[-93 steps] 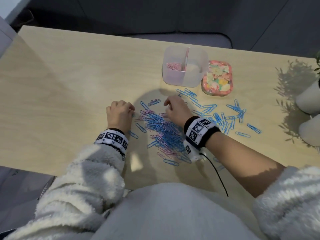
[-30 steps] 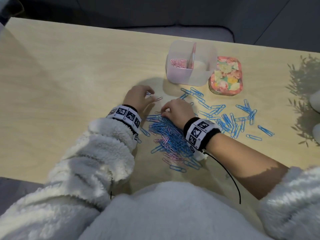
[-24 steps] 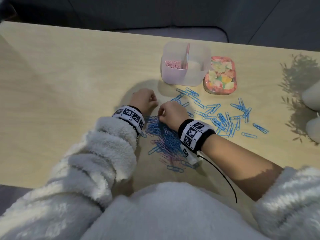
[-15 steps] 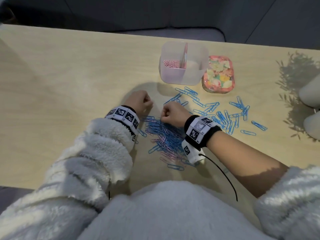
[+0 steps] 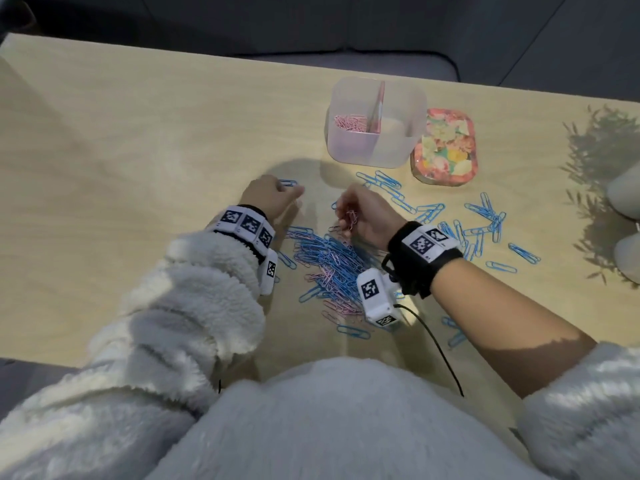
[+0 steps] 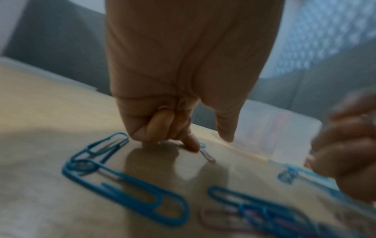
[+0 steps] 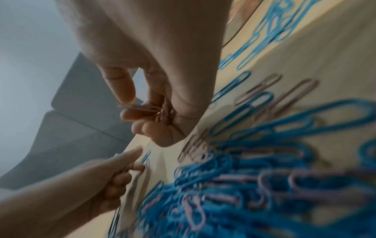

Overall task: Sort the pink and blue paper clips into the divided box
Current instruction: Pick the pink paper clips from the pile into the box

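Observation:
A mixed pile of pink and blue paper clips (image 5: 329,265) lies on the wooden table (image 5: 138,150) in front of me. My right hand (image 5: 346,216) hovers at the pile's far edge and pinches a small bunch of pink clips (image 7: 160,112) in its curled fingers. My left hand (image 6: 209,143) is to its left with fingers curled; its index fingertip (image 6: 192,147) presses the table beside a single blue clip (image 5: 287,183). The clear divided box (image 5: 398,147) stands farther back, with pink clips (image 5: 349,123) in its left compartment.
A floral-patterned tin (image 5: 445,147) sits right of the box. Several loose blue clips (image 5: 478,223) are scattered across the table to the right of my right hand. Pale rounded objects (image 5: 623,195) stand at the right edge. A cable runs from my right wristband.
My left hand came in from the pile's left side to its far edge. My right hand has risen off the pile and turned, with pink clips now showing in its fingers.

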